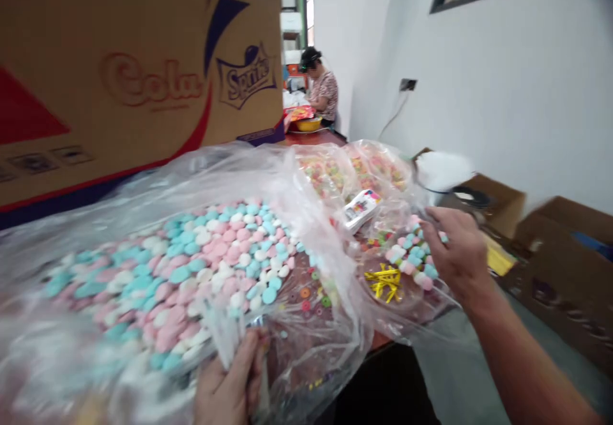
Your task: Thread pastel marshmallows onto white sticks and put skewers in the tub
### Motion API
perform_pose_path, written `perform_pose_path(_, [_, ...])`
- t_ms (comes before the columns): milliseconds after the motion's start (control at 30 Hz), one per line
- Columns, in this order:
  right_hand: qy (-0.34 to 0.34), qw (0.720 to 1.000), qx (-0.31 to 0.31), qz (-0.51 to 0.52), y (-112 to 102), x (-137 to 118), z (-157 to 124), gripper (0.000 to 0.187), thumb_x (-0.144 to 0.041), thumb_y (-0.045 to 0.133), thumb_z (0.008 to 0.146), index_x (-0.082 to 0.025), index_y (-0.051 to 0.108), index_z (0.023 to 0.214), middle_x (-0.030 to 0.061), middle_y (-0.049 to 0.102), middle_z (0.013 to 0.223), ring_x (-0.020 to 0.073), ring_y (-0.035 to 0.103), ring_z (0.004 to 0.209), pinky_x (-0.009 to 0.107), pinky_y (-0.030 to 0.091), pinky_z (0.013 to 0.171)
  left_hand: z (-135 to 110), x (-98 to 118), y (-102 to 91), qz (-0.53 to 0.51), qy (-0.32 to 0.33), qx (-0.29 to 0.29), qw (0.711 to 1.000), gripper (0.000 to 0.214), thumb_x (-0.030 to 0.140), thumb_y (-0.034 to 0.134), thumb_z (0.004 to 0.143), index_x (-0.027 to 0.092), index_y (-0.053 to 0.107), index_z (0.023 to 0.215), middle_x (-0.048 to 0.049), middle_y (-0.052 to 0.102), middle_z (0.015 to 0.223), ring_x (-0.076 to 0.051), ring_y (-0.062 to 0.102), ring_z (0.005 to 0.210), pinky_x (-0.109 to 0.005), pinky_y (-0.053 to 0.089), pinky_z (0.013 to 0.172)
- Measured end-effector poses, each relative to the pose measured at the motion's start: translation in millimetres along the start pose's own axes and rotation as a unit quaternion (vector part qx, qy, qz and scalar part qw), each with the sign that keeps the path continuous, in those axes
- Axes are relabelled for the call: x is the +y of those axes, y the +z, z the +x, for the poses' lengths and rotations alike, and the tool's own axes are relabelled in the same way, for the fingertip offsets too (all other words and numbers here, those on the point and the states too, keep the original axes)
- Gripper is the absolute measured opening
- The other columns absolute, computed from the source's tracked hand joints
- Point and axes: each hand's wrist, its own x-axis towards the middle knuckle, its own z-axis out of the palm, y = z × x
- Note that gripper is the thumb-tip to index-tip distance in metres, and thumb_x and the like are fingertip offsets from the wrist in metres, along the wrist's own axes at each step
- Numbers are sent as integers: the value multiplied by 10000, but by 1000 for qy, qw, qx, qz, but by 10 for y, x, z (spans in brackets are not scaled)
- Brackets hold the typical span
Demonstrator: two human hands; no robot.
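Observation:
At the bottom centre, my left hand is closed on whitish clear plastic, perhaps bags; blur hides the exact kind. My right hand pinches the gathered top of a small clear bag of candies, filled with pink, blue and white pieces. Just left of that bag lie several gold twist ties on clear plastic. A large heap of pink, blue and white button-shaped candies spreads over an open plastic sheet or bag in front of my left hand.
Behind the heap stands a big cardboard box. Filled candy bags and a white printed packet lie farther back. Loose ring-shaped pieces dot the table. Cardboard boxes sit at right. A co-worker is at the far end.

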Motion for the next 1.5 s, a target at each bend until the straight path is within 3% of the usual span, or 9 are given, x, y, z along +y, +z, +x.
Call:
perform_pose_path(100, [-39, 980, -14, 194, -54, -758, -131, 213, -221, 527, 927, -210, 618, 1120, 83, 673, 1033, 223, 597, 997, 345, 430, 923, -39, 3, 27, -32, -2, -60, 998, 448, 561, 736, 740, 145, 595, 648, 69, 445, 496, -46, 315, 403, -168, 206, 392])
perform_pose_path(267, [55, 819, -332, 466, 148, -1909, -471, 111, -233, 555, 899, -213, 650, 952, 14, 651, 881, 149, 609, 809, 242, 457, 732, -94, -30, -1, 11, -12, -144, 989, 494, 571, 746, 713, 163, 531, 535, 70, 386, 433, -66, 301, 414, -208, 169, 431])
perform_pose_path(367, [124, 737, -416, 518, 308, -2188, -529, 131, -226, 554, 865, -187, 609, 752, -28, 578, 712, 119, 543, 687, 225, 411, 653, -97, -71, -60, 21, -18, -157, 987, 540, 641, 712, 705, 167, 534, 516, 67, 365, 390, -68, 290, 384, -219, 149, 423])
perform_pose_path(500, [172, 696, -437, 543, 372, -2272, -504, 181, -254, 531, 857, -180, 544, 692, -54, 510, 622, 102, 467, 622, 220, 367, 609, -61, -105, -94, -31, -12, -140, 990, 552, 656, 635, 772, 172, 536, 527, 75, 339, 341, -55, 258, 333, -207, 139, 390])
perform_pose_path(633, [126, 718, -440, 524, 428, -2196, -406, 205, -296, 500, 884, -186, 548, 718, -43, 515, 650, 116, 479, 645, 227, 376, 620, -37, -75, -65, -73, 15, -77, 994, 412, 534, 700, 771, 149, 618, 651, 64, 458, 398, -35, 295, 297, -166, 159, 341])
perform_pose_path(867, [-46, 904, -343, 251, 912, -1901, -48, 356, -135, 427, 902, -134, 566, 1230, 131, 619, 1109, 235, 546, 1041, 335, 410, 912, -18, -108, -52, -105, 15, -41, 994, 372, 493, 723, 753, 138, 679, 855, 69, 531, 464, -28, 329, 275, -132, 200, 288])
perform_pose_path(1033, [-135, 883, -422, 151, 1025, -1896, -134, 378, -40, 418, 868, -161, 571, 1192, 128, 605, 1145, 218, 558, 1009, 308, 430, 879, -22, -165, -35, -121, 8, -17, 992, 352, 459, 742, 739, 130, 679, 848, 70, 529, 456, -14, 311, 282, -121, 172, 302])
perform_pose_path(1367, [-73, 828, -510, 221, 936, -1674, -233, 286, -186, 501, 878, -178, 588, 1150, 46, 673, 855, 185, 596, 758, 269, 410, 698, -20, -148, -19, -114, 4, -18, 993, 388, 469, 765, 685, 121, 698, 843, 62, 514, 422, -31, 283, 272, -154, 155, 292])
perform_pose_path(1500, [-82, 842, -490, 209, 983, -1601, -251, 455, -159, 505, 862, -159, 524, 1317, 63, 688, 898, 192, 606, 805, 272, 419, 737, -12, -150, -21, -111, 2, -18, 994, 399, 476, 769, 679, 126, 701, 858, 65, 513, 416, -34, 280, 272, -158, 152, 295])
